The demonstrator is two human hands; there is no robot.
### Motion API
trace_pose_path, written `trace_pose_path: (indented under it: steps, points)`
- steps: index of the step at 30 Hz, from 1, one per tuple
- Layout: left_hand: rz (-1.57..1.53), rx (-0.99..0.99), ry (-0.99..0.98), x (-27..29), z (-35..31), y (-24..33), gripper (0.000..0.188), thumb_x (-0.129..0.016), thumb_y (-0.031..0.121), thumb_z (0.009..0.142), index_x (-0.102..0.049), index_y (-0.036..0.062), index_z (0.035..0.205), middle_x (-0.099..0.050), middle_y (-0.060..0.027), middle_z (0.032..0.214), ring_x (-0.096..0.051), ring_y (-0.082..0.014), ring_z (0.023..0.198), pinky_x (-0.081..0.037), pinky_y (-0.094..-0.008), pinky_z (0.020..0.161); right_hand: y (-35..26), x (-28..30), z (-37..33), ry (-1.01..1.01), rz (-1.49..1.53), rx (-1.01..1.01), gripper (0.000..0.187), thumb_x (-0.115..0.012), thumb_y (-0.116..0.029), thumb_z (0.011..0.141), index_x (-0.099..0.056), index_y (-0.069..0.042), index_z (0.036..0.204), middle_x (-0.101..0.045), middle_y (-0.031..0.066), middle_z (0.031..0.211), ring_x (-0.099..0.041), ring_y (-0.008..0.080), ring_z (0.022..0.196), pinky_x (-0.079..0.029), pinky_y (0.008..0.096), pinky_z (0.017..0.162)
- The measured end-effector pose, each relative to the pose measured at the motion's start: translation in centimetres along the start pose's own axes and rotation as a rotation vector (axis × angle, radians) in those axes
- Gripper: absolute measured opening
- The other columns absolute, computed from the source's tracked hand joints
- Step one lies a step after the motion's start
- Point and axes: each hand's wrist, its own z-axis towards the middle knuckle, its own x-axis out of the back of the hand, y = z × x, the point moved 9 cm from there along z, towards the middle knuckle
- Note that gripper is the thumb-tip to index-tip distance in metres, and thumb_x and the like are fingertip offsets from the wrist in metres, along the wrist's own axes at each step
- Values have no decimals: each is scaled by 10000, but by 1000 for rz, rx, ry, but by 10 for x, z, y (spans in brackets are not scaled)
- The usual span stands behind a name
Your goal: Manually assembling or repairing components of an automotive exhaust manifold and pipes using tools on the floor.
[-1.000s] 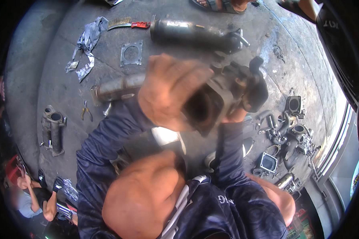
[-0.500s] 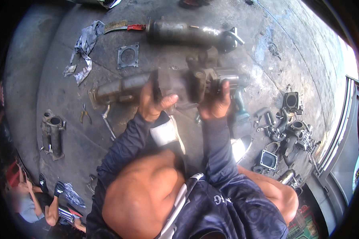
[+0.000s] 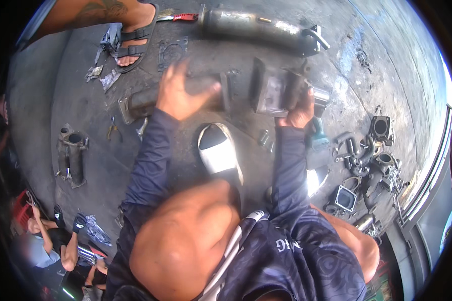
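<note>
In my right hand [image 3: 297, 114] is a dark metal housing [image 3: 274, 91] with a square flange and a shiny cylindrical end. It is gripped from its near side and slightly blurred. Left of it lies a metal pipe [image 3: 138, 104] with flanges at both ends. My left hand [image 3: 182, 95] is over the pipe, fingers spread and smeared by motion, hiding its middle. A gap separates the housing from the pipe's right flange. Just beyond my left hand, a flat square gasket [image 3: 172, 50] lies on the floor.
A long metal cylinder [image 3: 251, 30] and a red-handled brush [image 3: 186, 17] lie at the far side. A sandalled foot [image 3: 135, 42] stands far left by a rag. Pliers [image 3: 113, 129] and a twin-tube part [image 3: 73, 155] lie left. A teal power tool [image 3: 317, 134] and metal parts [image 3: 381, 165] are right.
The housing has come away from the pipe and moved right in my right hand. My left hand has opened off it and shifted left. Another person's sandalled foot has appeared at far left.
</note>
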Motion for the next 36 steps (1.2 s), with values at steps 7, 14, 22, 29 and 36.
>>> trace_pose_path:
  steps: [7,14,22,29,36]
  points:
    - [199,3,-213,-51,-23,3,1103,-842,510,495,-273,354,1427,-362,-347,1295,-352,-517,1196,-305,-562,989,13,22,1,94,-192,126,330,-677,-51,734,-586,-4,1048,-635,82,941,-635,201,837,-531,349,804]
    - [181,-56,-219,-56,-16,7,1125,-855,498,457,-278,361,1413,-407,-304,1264,-384,-480,1173,-319,-572,967,60,25,1,55,-122,-78,331,-603,-179,830,-558,-29,1121,-625,109,1042,-621,240,943,-518,364,832]
    - [218,-121,-155,-58,-13,6,1105,-854,489,430,-336,309,1389,-444,-257,1168,-430,-432,1094,-341,-555,918,62,27,9,87,-149,-70,313,-628,-123,792,-566,-22,1082,-633,92,979,-630,222,894,-524,359,814]
    - [210,-150,-137,-56,-14,5,1106,-857,491,416,-360,286,1382,-447,-238,1104,-438,-409,1058,-345,-539,916,66,31,8,94,-217,-97,355,-603,-204,827,-542,-39,1135,-609,113,1063,-616,244,954,-519,378,838]
    - [58,-147,-98,-44,-14,9,902,-845,443,503,-499,246,1312,-508,-186,1044,-501,-343,1007,-384,-471,923,58,21,6,76,-213,-85,342,-609,-217,815,-560,-38,1102,-613,100,1033,-612,239,935,-519,370,824]
